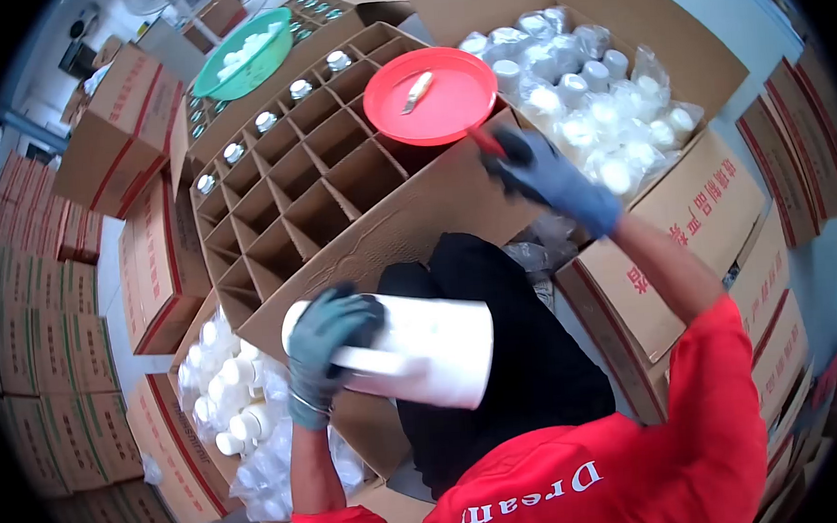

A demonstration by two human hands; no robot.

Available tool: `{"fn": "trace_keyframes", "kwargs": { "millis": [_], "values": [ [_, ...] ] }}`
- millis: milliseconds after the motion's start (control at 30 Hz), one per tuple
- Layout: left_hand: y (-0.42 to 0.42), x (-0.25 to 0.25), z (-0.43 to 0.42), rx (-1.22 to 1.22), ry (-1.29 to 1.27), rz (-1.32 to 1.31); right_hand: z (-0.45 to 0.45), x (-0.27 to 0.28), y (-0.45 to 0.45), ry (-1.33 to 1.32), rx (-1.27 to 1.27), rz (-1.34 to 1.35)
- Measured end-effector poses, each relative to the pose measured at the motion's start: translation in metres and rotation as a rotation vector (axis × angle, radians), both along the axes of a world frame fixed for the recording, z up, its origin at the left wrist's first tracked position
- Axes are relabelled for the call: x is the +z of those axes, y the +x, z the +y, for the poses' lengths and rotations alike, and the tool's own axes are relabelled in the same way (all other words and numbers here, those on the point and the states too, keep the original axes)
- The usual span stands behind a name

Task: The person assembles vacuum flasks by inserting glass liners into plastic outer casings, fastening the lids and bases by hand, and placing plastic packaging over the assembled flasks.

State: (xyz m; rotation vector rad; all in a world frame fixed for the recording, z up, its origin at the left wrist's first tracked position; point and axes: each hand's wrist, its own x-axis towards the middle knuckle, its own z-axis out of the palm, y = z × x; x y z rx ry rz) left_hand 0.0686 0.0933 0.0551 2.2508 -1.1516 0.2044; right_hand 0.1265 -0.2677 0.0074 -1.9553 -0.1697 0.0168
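My left hand [332, 339], in a grey-green glove, is wrapped round the handle side of a large white container [433, 347] that lies tilted over my lap. My right hand [528, 164], in a blue-grey glove with dark fingertips, is closed on a small red object [484, 142] near the rim of a red basin [428, 61]. Inside the basin lies a small knife [418, 92] with a pale handle. The divided carton [378, 230] in front of me holds a row of silver-capped bottles [266, 121] in its far-left cells.
At the back left, a green basin [279, 54] holds white pieces. An open carton [717, 47] of plastic-wrapped, white-capped bottles [578, 132] stands at right; more wrapped bottles [246, 425] are at lower left. Closed cartons [672, 246] surround me.
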Motion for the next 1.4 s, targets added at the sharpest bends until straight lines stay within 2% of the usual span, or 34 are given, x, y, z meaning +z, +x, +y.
{"fn": "trace_keyframes", "kwargs": {
  "millis": [67, 133, 167, 200, 233, 267, 300, 333, 367, 400, 433, 467, 500, 567, 633, 700, 733, 767, 833, 867, 900, 933, 967, 1000, 1033, 1100, 1133, 1200, 1233, 1267, 1300, 1333, 1400],
  "values": [
    [-0.004, 0.014, -0.031, -0.280, 0.240, -0.079, -0.008, 0.007, 0.054, -0.395, -0.111, -0.392],
    [-0.012, 0.021, -0.060, -0.422, 0.341, -0.163, -0.015, -0.024, 0.115, -0.619, -0.114, -0.678],
    [-0.013, 0.019, -0.066, -0.454, 0.363, -0.209, -0.017, -0.019, 0.126, -0.677, -0.065, -0.510],
    [-0.011, 0.009, -0.066, -0.469, 0.354, -0.153, -0.024, -0.013, 0.122, -0.550, -0.085, -0.456],
    [-0.025, -0.010, -0.059, -0.355, 0.283, 0.021, -0.032, -0.013, 0.113, -0.426, -0.100, -0.369],
    [-0.038, -0.028, -0.049, -0.269, 0.215, 0.094, -0.040, -0.004, 0.094, -0.366, -0.106, -0.147],
    [-0.053, -0.044, -0.037, -0.182, 0.147, 0.165, -0.053, -0.023, 0.081, -0.382, -0.175, -0.118],
    [-0.068, -0.060, -0.019, -0.164, 0.210, 0.126, -0.070, -0.050, 0.067, -0.397, -0.241, -0.089],
    [-0.077, -0.073, -0.001, -0.145, 0.272, 0.080, -0.085, -0.077, 0.050, -0.463, -0.276, 0.082],
    [-0.081, -0.079, 0.011, -0.056, 0.304, 0.049, -0.098, -0.109, 0.032, -0.524, -0.312, 0.252],
    [-0.084, -0.084, 0.023, 0.036, 0.339, 0.017, -0.108, -0.151, 0.015, -0.667, -0.404, 0.303],
    [-0.082, -0.095, 0.042, 0.117, 0.303, -0.028, -0.121, -0.191, 0.005, -0.831, -0.297, 0.454],
    [-0.066, -0.074, 0.034, 0.183, 0.288, 0.046, -0.119, -0.212, -0.001, -0.931, -0.212, 0.610],
    [-0.043, -0.057, 0.031, 0.328, 0.317, 0.099, -0.110, -0.245, -0.012, -1.091, -0.059, 0.598],
    [-0.020, -0.047, 0.015, 0.379, 0.151, 0.177, -0.126, -0.309, -0.011, -1.209, 0.101, 0.591],
    [0.002, -0.035, -0.004, 0.366, 0.035, 0.257, -0.126, -0.275, -0.015, -0.987, 0.034, 0.618],
    [0.012, -0.029, -0.018, 0.329, -0.007, 0.296, -0.126, -0.228, -0.016, -0.887, 0.000, 0.624],
    [0.022, -0.027, -0.033, 0.289, -0.051, 0.334, -0.127, -0.172, -0.021, -0.531, 0.001, 0.694],
    [0.042, -0.025, -0.065, 0.108, -0.105, 0.520, -0.146, -0.139, -0.009, -0.033, 0.150, 0.942],
    [0.049, -0.033, -0.081, 0.078, -0.141, 0.684, -0.146, -0.121, -0.011, 0.165, 0.126, 0.877],
    [0.056, -0.039, -0.099, -0.038, -0.136, 0.621, -0.140, -0.102, -0.011, 0.363, 0.107, 0.801],
    [0.063, -0.046, -0.115, -0.137, -0.104, 0.729, -0.129, -0.078, -0.008, 0.449, 0.081, 0.838],
    [0.065, -0.056, -0.128, -0.162, -0.089, 0.777, -0.117, -0.074, -0.004, 0.514, 0.137, 0.685],
    [0.059, -0.065, -0.143, -0.112, -0.211, 0.904, -0.105, -0.072, 0.000, 0.577, 0.197, 0.532],
    [0.057, -0.063, -0.157, -0.058, -0.164, 0.820, -0.089, -0.063, 0.002, 0.579, 0.250, 0.401],
    [0.064, -0.090, -0.160, -0.024, -0.285, 0.546, -0.057, -0.042, 0.006, 0.592, 0.340, 0.135],
    [0.067, -0.087, -0.155, 0.060, -0.353, 0.770, -0.045, -0.031, 0.009, 0.784, 0.326, 0.350],
    [0.067, -0.075, -0.148, 0.259, -0.572, 1.132, -0.014, -0.010, 0.006, 0.579, 0.331, 0.279],
    [0.070, -0.080, -0.137, 0.247, -0.549, 1.137, 0.006, -0.006, 0.009, 0.845, 0.292, 0.416],
    [0.074, -0.093, -0.124, 0.236, -0.528, 1.144, 0.019, -0.025, 0.010, 0.532, 0.231, 0.050],
    [0.070, -0.091, -0.119, 0.218, -0.642, 1.257, 0.030, -0.045, 0.010, 0.214, 0.156, -0.308],
    [0.066, -0.089, -0.113, 0.205, -0.758, 1.368, 0.040, -0.031, 0.004, -0.082, 0.079, -0.318],
    [0.070, -0.139, -0.086, 0.195, -0.865, 0.781, 0.047, -0.036, 0.011, 0.098, 0.153, -0.106]
  ]
}}
